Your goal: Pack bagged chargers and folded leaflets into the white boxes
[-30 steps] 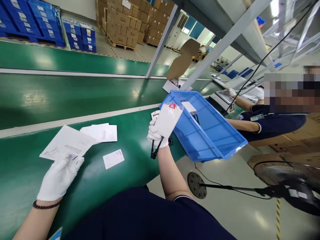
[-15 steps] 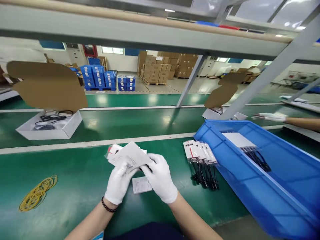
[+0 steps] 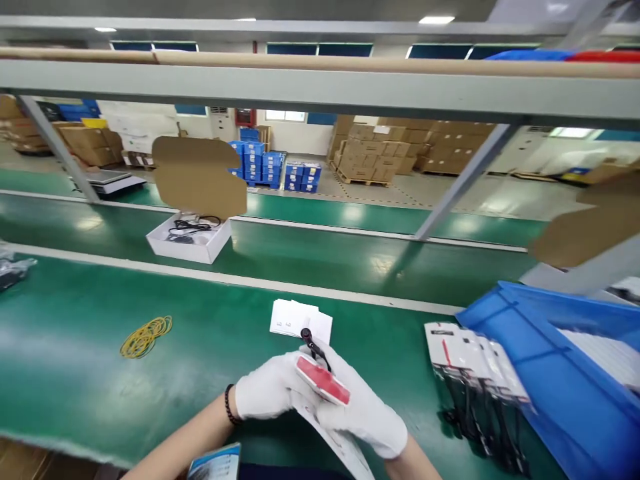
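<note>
Both my hands wear white gloves and meet low in the middle of the view over the green table (image 3: pixel 90 360). My left hand (image 3: pixel 267 393) and my right hand (image 3: pixel 363 410) together grip a small clear packet with a red header (image 3: pixel 323 381); a black cable end (image 3: pixel 310 340) sticks up out of it. A printed paper sheet (image 3: pixel 345 447) hangs below my right hand. Just beyond the hands lies a small stack of white cards (image 3: pixel 300 320).
A row of similar packets with black cables (image 3: pixel 475 367) lies right of my hands, next to a blue plastic bin (image 3: pixel 560 373). Yellow rubber bands (image 3: pixel 146 335) lie to the left. An open white box with a brown lid (image 3: pixel 193 237) sits on the conveyor belt beyond.
The view swung left. My hands, which held the paper sheet over the table, now hold the red-header packet on top with the sheet underneath, closer to my body.
</note>
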Demonstrator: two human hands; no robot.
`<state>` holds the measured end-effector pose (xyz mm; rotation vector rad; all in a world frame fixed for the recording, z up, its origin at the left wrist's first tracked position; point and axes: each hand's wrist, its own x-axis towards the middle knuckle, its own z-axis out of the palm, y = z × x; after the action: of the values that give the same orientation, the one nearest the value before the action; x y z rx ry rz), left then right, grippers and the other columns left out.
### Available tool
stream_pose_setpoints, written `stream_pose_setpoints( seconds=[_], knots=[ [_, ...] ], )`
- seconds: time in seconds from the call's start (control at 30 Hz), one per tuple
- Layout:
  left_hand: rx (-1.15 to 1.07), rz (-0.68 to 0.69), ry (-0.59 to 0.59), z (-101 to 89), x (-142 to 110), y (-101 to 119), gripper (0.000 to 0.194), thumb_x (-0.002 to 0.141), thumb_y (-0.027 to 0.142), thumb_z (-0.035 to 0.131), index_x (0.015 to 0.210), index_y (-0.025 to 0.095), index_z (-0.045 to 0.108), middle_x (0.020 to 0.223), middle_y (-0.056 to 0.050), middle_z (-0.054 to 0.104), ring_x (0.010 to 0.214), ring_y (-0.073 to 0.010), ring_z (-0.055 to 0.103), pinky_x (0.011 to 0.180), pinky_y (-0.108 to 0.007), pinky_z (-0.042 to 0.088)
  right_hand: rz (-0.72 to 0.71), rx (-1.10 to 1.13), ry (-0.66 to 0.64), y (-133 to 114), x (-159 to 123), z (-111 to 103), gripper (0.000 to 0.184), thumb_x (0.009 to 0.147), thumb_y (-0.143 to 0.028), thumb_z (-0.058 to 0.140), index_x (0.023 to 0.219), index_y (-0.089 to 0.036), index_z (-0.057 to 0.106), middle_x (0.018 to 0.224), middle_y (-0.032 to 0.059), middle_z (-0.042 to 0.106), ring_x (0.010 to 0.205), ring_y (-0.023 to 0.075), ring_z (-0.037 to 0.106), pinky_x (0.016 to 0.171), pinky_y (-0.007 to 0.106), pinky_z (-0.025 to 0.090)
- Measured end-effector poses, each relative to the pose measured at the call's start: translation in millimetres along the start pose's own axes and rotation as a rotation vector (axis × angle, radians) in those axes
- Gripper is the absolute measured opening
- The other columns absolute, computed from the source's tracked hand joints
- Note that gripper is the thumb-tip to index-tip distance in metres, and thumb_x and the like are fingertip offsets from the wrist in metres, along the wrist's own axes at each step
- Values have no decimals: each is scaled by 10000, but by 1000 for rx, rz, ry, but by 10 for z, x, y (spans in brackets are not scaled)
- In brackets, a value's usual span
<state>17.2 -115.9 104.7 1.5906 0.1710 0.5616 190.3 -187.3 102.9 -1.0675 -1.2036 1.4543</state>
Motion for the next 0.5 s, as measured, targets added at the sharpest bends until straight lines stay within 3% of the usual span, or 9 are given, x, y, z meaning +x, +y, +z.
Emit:
stream_pose_setpoints(
  seconds=[0.13,0.2,0.27,0.33,0.4,0.43,0.5],
  knots=[
    [104,-64,-49,-90,53,73,235,855,422,678,893,212,775,1211,-95,660,1089,-278,632,966,-411,524,80,73,163,135,148,26,443,739,-463,799,1105,-226,718,1122,117,703,1058,321,642,948,470,507],
    [209,-76,73,-291,-26,150,186,840,376,693,843,208,773,1261,-95,627,1121,-270,610,963,-384,521,-12,160,280,140,208,-108,385,716,-487,813,972,-206,751,1003,109,725,918,279,673,839,404,562],
    [291,-113,385,-588,-180,184,135,833,319,685,836,206,758,1181,-93,654,1094,-251,617,965,-370,515,-89,349,427,92,206,-339,408,680,-520,830,892,-181,751,816,86,704,699,200,647,613,296,570],
    [233,-200,815,-946,-366,128,129,818,290,667,890,202,727,1014,-78,698,957,-226,660,878,-360,556,-109,568,559,33,137,-608,478,644,-555,841,858,-140,737,621,36,597,515,119,537,399,184,443],
    [131,-272,1151,-1328,-515,-3,224,779,261,674,986,181,692,986,-82,709,862,-214,678,759,-336,588,-107,735,640,13,36,-836,498,656,-529,841,895,-109,722,561,-19,494,427,56,428,326,122,331],
    [129,-291,1258,-1522,-553,-73,265,759,239,683,1012,160,679,990,-93,709,827,-205,680,704,-311,587,-103,797,672,26,-13,-917,487,673,-501,836,921,-101,714,567,-37,468,398,30,380,314,107,303],
    [180,-299,1363,-1921,-524,-165,331,759,198,675,1083,137,650,1020,-101,698,772,-171,669,630,-260,562,-76,887,725,89,-88,-1001,457,709,-454,818,969,-98,698,607,-53,460,366,-3,318,303,94,284]
  ],
)
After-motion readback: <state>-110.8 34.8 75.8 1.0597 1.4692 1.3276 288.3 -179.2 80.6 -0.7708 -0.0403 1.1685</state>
